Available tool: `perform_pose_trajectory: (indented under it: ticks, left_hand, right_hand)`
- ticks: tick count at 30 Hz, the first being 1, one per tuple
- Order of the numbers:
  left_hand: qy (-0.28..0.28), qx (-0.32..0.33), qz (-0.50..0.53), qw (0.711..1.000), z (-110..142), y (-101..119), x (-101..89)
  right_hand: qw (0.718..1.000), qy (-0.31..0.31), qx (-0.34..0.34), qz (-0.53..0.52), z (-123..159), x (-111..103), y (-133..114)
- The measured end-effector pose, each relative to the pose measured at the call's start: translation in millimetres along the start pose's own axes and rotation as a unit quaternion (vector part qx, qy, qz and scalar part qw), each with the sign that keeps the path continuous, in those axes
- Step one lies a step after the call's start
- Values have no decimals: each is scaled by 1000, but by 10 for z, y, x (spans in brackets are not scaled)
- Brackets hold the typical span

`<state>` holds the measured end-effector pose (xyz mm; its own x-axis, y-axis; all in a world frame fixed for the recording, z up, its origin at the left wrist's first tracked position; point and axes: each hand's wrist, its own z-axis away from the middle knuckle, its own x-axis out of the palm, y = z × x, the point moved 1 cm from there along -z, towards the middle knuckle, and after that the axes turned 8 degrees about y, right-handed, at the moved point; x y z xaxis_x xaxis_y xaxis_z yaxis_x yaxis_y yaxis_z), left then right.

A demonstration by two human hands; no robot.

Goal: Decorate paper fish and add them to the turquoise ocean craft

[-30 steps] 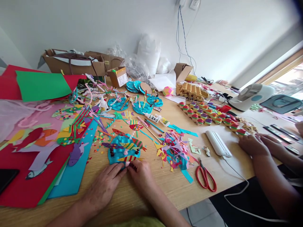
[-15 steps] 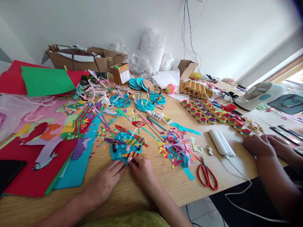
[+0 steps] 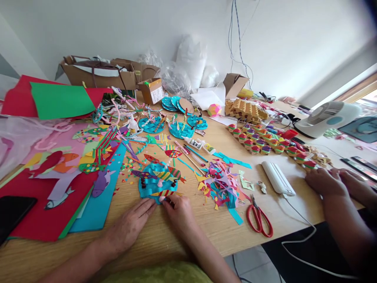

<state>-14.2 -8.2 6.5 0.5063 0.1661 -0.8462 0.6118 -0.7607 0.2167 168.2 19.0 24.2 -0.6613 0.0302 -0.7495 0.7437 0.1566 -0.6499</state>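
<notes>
Head camera view: the blue round base (image 3: 143,193) with its paper fish lies directly ahead of both hands, its near edge between and just beyond the fingertips. Left hand (image 3: 134,220) reaches in from the left, fingers straight and laid side by side, the tips at that near edge; whether they grip it or only steady it, I cannot tell. Right hand (image 3: 180,215) comes in from the other side, fingers curled, thumb and forefinger seemingly pinching a pink tuft (image 3: 161,199) at the front of the base.

Just past that tuft is a red-and-yellow striped fish (image 3: 166,193). Its long axis runs left to right, across the line in which the hands point, and its right end sits just above the right fingers, so the right hand is the nearer one to both fish and tuft. More fish stand farther from the hands, over the base.

To the right of the right hand are a heap of paper scraps (image 3: 219,182) and, beyond those, red-handled scissors (image 3: 259,222). Coloured paper sheets (image 3: 94,218) lie left of the left hand. Well off to the right, another person's hand (image 3: 325,182) rests on the table (image 3: 212,236).
</notes>
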Motion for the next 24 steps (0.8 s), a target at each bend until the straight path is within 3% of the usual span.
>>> perform_pose_trajectory:
  ticks: [24]
  left_hand:
    - [-7, 4, -23, 1000, 35, -21, 65]
  right_hand:
    - [999, 21, -11, -23, 35, -42, 31]
